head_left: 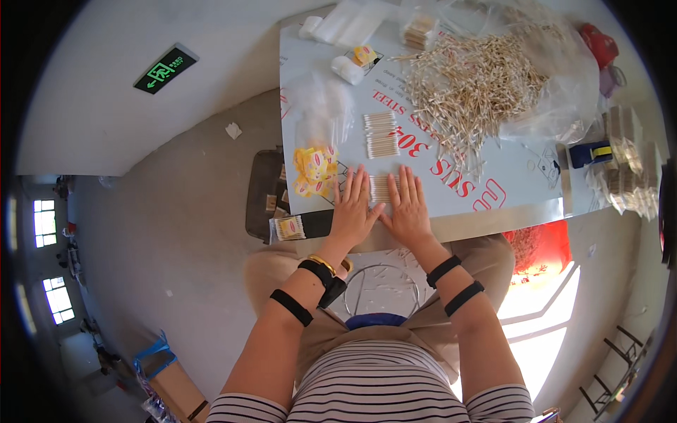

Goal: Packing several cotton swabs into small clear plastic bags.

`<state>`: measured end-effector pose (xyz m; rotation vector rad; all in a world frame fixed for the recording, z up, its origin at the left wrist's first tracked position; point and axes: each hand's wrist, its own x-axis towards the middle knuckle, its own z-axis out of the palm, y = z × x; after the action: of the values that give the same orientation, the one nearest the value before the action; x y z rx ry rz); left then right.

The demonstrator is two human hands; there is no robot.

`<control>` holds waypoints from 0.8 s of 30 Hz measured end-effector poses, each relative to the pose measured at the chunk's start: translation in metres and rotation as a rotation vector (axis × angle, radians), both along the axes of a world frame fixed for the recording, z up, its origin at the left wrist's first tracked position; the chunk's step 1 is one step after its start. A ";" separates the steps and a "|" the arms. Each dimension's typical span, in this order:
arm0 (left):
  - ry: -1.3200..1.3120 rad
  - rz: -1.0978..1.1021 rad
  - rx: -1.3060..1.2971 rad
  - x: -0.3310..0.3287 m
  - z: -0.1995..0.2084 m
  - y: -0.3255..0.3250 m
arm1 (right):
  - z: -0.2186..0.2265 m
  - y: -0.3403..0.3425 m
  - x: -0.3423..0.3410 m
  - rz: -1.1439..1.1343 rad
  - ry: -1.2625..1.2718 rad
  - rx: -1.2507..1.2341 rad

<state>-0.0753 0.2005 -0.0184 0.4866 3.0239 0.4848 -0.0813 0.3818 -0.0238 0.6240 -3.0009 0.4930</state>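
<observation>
A row of cotton swabs (383, 187) lies side by side near the front edge of the table. My left hand (352, 215) rests flat along its left end, fingers stretched out. On the right end lies my right hand (410, 217), likewise flat with fingers straight, and the two thumbs come close together below the row. Just beyond is a second neat row of cotton swabs (381, 135). To the left of my left hand sits a pile of yellow-and-white printed labels (315, 169), with clear plastic bags (324, 116) behind it.
A big heap of loose cotton swabs (479, 77) covers the far right of the table (451, 204), beside a large clear bag (564, 106). A blue tape dispenser (589, 154) stands at the right edge. A packed bag of swabs (289, 228) lies over a dark bin (262, 194) at the left.
</observation>
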 end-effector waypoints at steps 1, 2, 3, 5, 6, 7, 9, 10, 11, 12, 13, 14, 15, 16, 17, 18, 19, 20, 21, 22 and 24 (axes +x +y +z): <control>0.069 0.047 0.093 -0.003 0.002 0.000 | 0.000 0.001 0.000 -0.001 -0.016 0.001; 0.137 0.095 0.187 -0.004 0.005 0.000 | 0.000 0.001 0.000 -0.007 -0.016 -0.003; 0.137 0.089 0.183 -0.003 0.005 0.002 | -0.001 0.001 0.000 -0.007 0.000 0.032; 0.067 -0.054 -0.044 0.001 0.005 0.009 | -0.004 0.002 0.000 -0.012 0.016 0.065; 0.069 -0.059 -0.048 0.002 0.002 0.009 | -0.004 0.002 -0.001 -0.011 0.013 0.041; 0.072 -0.050 -0.034 0.003 0.000 0.009 | -0.004 0.001 -0.001 -0.010 0.011 0.017; 0.073 -0.047 -0.023 0.003 -0.002 0.009 | -0.003 0.001 0.000 -0.019 0.012 0.011; 0.073 -0.052 -0.032 0.003 -0.001 0.009 | -0.003 0.001 0.001 -0.024 0.011 0.008; 0.072 -0.058 -0.040 0.003 0.000 0.008 | -0.003 0.001 0.002 -0.029 0.009 0.006; 0.071 -0.061 -0.044 0.003 0.000 0.008 | -0.001 0.001 0.000 -0.028 0.005 -0.009; 0.073 -0.060 -0.027 0.003 0.000 0.007 | 0.001 0.000 -0.001 -0.026 0.000 -0.024; 0.076 -0.058 -0.010 0.004 -0.001 0.006 | 0.004 0.000 -0.002 -0.029 -0.001 -0.028; 0.073 -0.061 -0.014 0.004 0.001 0.005 | 0.004 0.000 -0.003 -0.025 -0.014 0.023; 0.047 -0.047 0.010 0.004 0.003 0.004 | 0.005 -0.001 -0.002 -0.020 -0.026 0.073; 0.021 -0.033 0.034 0.005 0.005 0.002 | 0.006 -0.003 -0.001 -0.020 -0.027 0.069; 0.021 -0.036 0.035 0.006 0.009 0.001 | 0.006 -0.002 -0.001 -0.024 -0.032 0.055; 0.066 0.052 0.136 0.007 0.015 -0.003 | 0.005 -0.002 -0.001 -0.027 -0.037 0.042; 0.111 0.142 0.238 0.010 0.020 -0.010 | 0.004 -0.001 -0.001 -0.028 -0.036 0.043; 0.158 0.196 0.266 0.013 0.026 -0.023 | 0.004 -0.002 -0.001 -0.036 -0.042 0.043; 0.204 0.251 0.296 0.018 0.029 -0.040 | 0.002 -0.003 0.000 -0.043 -0.049 0.044; 0.218 0.420 0.255 0.032 0.026 -0.083 | 0.000 -0.006 -0.001 -0.045 -0.028 0.058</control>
<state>-0.0437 0.1174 0.0078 -0.1098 3.2953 0.9007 -0.0818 0.3761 -0.0240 0.5567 -3.0576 0.4166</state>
